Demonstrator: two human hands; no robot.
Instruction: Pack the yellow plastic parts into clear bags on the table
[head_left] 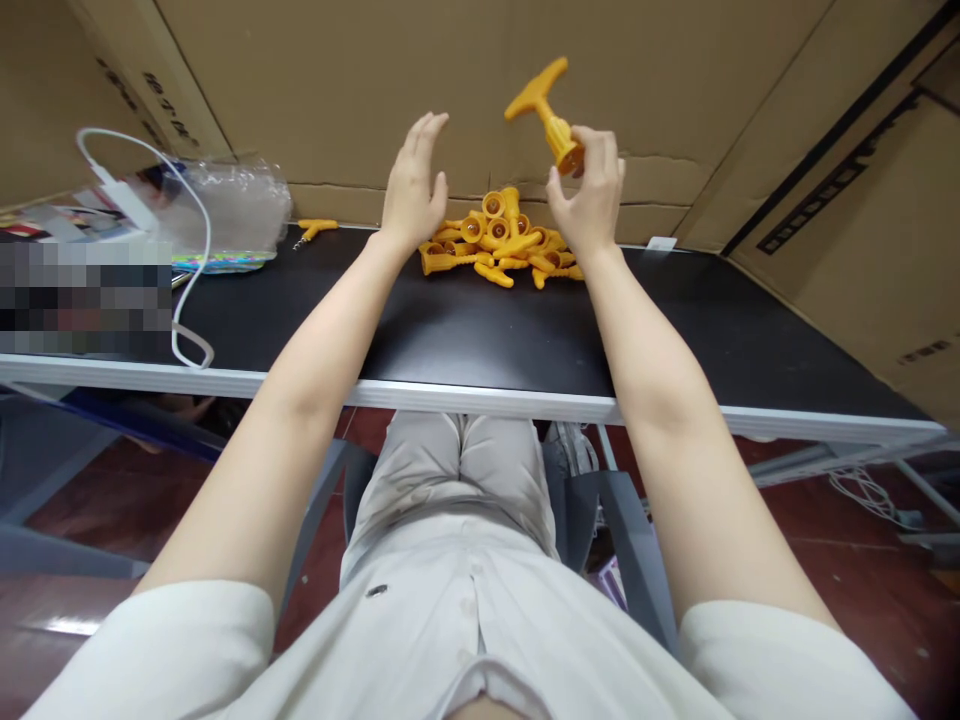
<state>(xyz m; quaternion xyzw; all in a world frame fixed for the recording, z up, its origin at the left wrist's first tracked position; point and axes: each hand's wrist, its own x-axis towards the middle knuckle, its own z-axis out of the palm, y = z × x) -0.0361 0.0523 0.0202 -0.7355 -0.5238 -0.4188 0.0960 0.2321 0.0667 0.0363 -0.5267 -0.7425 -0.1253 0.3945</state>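
Note:
My right hand [592,190] is raised over the back of the table and grips a yellow plastic corkscrew [556,128] by its wide bell-shaped end. The T-shaped handle points up and to the left. My left hand [414,190] is up at the left of a pile, fingers stretched and thumb apart, holding nothing. Between and below both hands lies a heap of yellow corkscrews [499,240], several with hollow round ends facing me. Apart from them, further left, is a yellow T-handle [316,228] with a metal spiral.
The black tabletop [480,340] has a silver front edge. On the left are clear plastic bags [232,205], a white cable [202,210] and a blurred-out patch. Cardboard walls [375,80] stand behind and at the right. A small white piece [661,243] lies at the back.

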